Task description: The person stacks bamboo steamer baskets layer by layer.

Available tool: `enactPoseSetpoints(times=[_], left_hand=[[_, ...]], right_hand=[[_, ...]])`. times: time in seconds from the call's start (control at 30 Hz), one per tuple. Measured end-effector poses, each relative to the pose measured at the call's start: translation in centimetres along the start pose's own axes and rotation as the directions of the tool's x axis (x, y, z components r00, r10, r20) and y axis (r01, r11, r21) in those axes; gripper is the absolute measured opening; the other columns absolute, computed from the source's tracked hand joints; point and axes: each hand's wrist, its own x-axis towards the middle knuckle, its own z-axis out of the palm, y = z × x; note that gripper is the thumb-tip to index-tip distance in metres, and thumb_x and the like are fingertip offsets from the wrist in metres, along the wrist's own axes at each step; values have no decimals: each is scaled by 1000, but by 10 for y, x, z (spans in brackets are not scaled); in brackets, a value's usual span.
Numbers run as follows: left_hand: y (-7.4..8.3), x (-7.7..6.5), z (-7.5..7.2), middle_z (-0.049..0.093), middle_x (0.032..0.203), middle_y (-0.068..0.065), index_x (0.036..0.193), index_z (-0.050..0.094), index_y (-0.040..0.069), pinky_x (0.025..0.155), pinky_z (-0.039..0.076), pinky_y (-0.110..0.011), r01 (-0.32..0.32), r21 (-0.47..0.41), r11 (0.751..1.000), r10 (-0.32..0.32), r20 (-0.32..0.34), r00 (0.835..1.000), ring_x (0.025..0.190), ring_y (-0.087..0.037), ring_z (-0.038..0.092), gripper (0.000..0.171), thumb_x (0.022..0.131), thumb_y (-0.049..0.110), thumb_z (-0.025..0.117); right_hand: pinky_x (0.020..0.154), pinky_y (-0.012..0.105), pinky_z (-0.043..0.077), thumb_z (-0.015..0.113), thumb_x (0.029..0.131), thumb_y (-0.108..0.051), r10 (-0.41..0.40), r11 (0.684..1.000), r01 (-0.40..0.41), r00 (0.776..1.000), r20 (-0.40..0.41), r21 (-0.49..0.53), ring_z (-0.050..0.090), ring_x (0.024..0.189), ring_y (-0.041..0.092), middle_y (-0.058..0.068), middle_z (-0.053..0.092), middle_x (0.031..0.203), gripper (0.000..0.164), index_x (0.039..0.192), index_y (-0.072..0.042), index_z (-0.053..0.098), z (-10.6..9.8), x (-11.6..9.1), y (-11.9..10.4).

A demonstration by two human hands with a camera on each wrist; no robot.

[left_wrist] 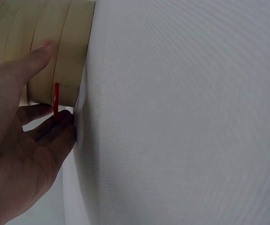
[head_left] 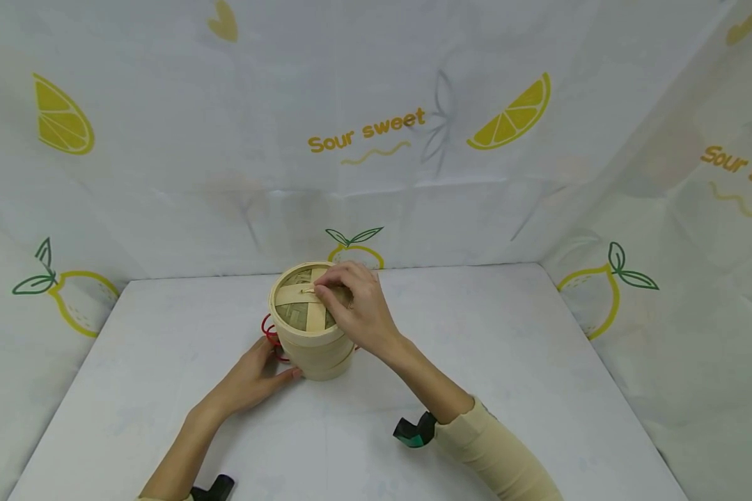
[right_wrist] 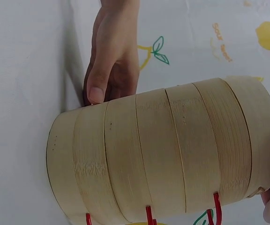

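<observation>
A tall stack of round bamboo steamer baskets [right_wrist: 161, 145], with red cords [left_wrist: 56, 101] at its sides, stands upright on the white table. Its woven lid [head_left: 296, 313] with crossed bamboo strips sits on top. My right hand [head_left: 363, 309] pinches the small loop at the lid's centre between thumb and fingers. Low on the left side, my left hand [head_left: 251, 379] holds the bottom basket. In the left wrist view its thumb lies against the bamboo wall, while the fingers curve behind, beside a red cord. What is inside the baskets is hidden.
White sheeting [head_left: 257, 139] printed with lemons hangs behind and beside the table [head_left: 476, 348]. The steamer stands near the table's back edge. Black straps [head_left: 413, 430] show at both wrists.
</observation>
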Motion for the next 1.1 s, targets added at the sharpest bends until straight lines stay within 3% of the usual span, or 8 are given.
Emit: enactPoseSetpoints(times=[0.2,0.27,0.4,0.53,0.77,1.1], left_hand=[[1,0,0,68,140,-11,151,53,3,110,56,-56,3,-3,1000,-3,1,1000,131,-29,67,70,96,34,85],[2,0,0,68,140,-11,151,53,3,110,56,-56,4,-3,1000,-4,2,1000,131,-29,66,70,96,34,85],[2,0,-1,67,141,-11,153,52,3,111,56,-57,2,3,1000,-2,9,1000,133,-29,66,72,97,35,84],[2,0,-1,65,144,-11,156,49,4,113,54,-58,-2,5,1000,2,13,1000,135,-29,64,76,97,36,84],[2,0,-1,67,140,-8,154,51,5,111,55,-55,-20,10,1000,20,3,1000,132,-26,65,73,97,35,84],[3,0,-1,68,138,-8,152,52,5,110,56,-56,-28,11,1000,28,1,1000,130,-24,65,71,96,34,85]], right_hand=[[109,41,54,76,100,-6,-39,999,40,999,-31,35,70,114,29,12,78,107,5,102,-2,79,-4,-1,2],[103,40,56,76,100,-5,-42,998,44,998,-40,50,70,112,29,12,78,106,5,102,-1,78,-6,-2,3],[100,40,53,77,99,-4,-33,998,36,998,-52,57,69,110,28,12,77,105,3,101,-2,78,-11,-4,6],[109,44,50,77,99,-5,-16,999,20,997,-69,46,69,114,28,10,76,106,5,103,-3,78,-18,-8,9],[111,49,49,80,97,-4,8,999,-3,992,-127,36,71,113,30,12,77,105,8,105,-3,79,-34,-15,15],[103,40,47,81,94,-2,12,1000,-11,986,-164,6,71,110,30,11,78,104,10,104,-4,79,-59,-31,27]])
